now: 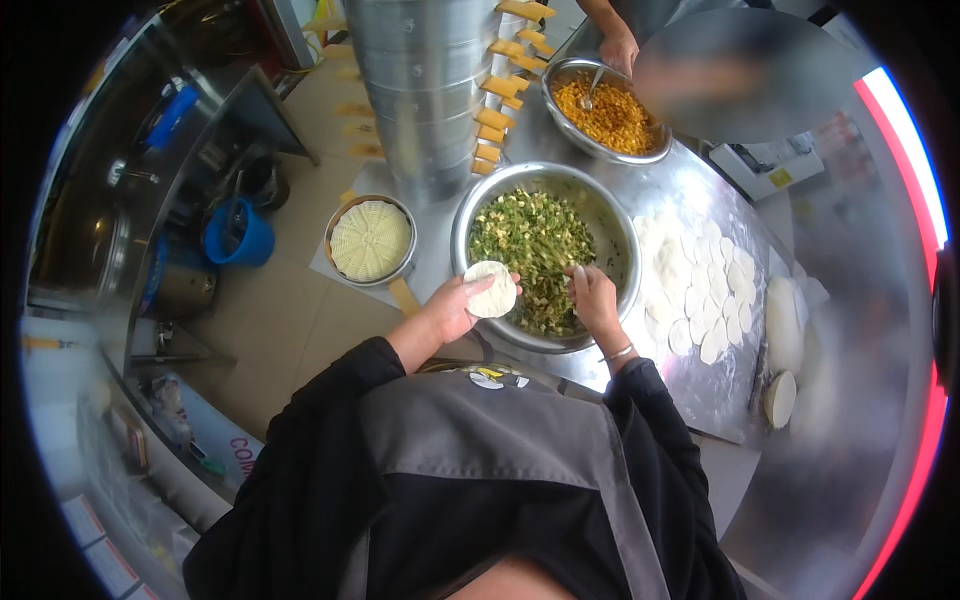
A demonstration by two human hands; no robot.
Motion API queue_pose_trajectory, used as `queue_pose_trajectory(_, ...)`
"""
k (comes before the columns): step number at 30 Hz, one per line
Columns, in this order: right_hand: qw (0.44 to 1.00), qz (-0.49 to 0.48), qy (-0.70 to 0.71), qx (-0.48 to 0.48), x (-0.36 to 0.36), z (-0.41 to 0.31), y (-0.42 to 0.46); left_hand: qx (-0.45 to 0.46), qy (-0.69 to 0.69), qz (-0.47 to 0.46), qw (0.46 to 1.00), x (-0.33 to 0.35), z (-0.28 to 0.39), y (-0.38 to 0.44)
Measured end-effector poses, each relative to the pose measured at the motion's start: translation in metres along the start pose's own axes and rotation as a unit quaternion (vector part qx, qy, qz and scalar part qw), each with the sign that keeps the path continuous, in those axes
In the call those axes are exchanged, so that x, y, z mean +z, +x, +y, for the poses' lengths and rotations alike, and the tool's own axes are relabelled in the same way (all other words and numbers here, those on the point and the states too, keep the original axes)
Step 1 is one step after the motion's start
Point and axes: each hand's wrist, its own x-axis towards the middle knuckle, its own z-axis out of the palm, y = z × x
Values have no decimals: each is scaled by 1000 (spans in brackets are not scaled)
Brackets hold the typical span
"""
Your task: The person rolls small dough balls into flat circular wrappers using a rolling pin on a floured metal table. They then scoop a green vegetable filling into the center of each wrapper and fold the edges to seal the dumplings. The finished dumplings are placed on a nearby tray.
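Observation:
My left hand [452, 309] holds a round, flat dough wrapper [490, 291] on its fingers, with the thumb resting on top. The wrapper sits over the near-left rim of a large steel bowl [616, 217]. Chopped green filling with pale cubes [529, 232] fills much of this bowl. Over the filling's right side is my right hand [595, 298], its fingers curled downward; whether they grip a utensil is unclear. To the right, several dough wrappers [697, 300] lie overlapping on the floured steel table [679, 180].
Left of the bowl stands a round steamer tray with a woven liner [371, 238]. A tall stack of metal steamers [427, 90] rises behind it. Another person's hand [619, 51] touches a bowl of orange filling [604, 120]. A dough roll [785, 322] lies at the right.

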Motion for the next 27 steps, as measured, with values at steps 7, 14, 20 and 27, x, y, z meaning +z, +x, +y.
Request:
queue_pose_trajectory(7,959,158,-192,-134,-56,38,60,-17,2,-8,1000,6,1,2)
queue_pose_trajectory(14,984,-127,123,-3,-26,-22,48,-6,-16,25,1000,0,6,-8)
queue_pose_trajectory(20,999,-5,30,-42,-50,27,106,-2,-22,27,999,13,2,-3)
queue_pose_trajectory(27,957,-225,171,-64,-52,-26,86,19,-37,32,999,1,4,-12)
